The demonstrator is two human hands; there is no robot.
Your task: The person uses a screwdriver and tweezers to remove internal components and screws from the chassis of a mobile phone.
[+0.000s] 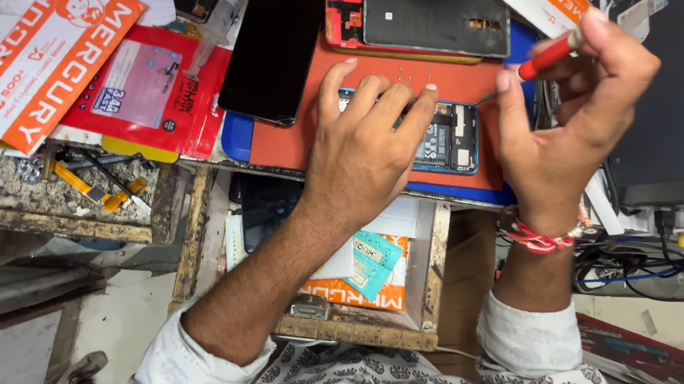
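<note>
Centrally, an orange work mat (299, 135) covers the cluttered bench, bearing an opened blue-framed phone (445, 138) with bare circuitry, right of centre. Farther off lie a black phone (270, 50) and a red-framed phone with a grey plate (426, 13). Pressing the opened phone, the left hand (367, 147) lies flat, fingers spread. Right of it, the right hand (582, 114) pinches a red-handled screwdriver (547, 57).

Even, bright overhead lighting; sharp central focus.
Soft diffuse light leaves only faint shadows under the left hand (371, 147) and right hand (571, 123); mild glare on the black phone screen (270, 50); slight wide-angle stretching and softness toward the corners.
</note>
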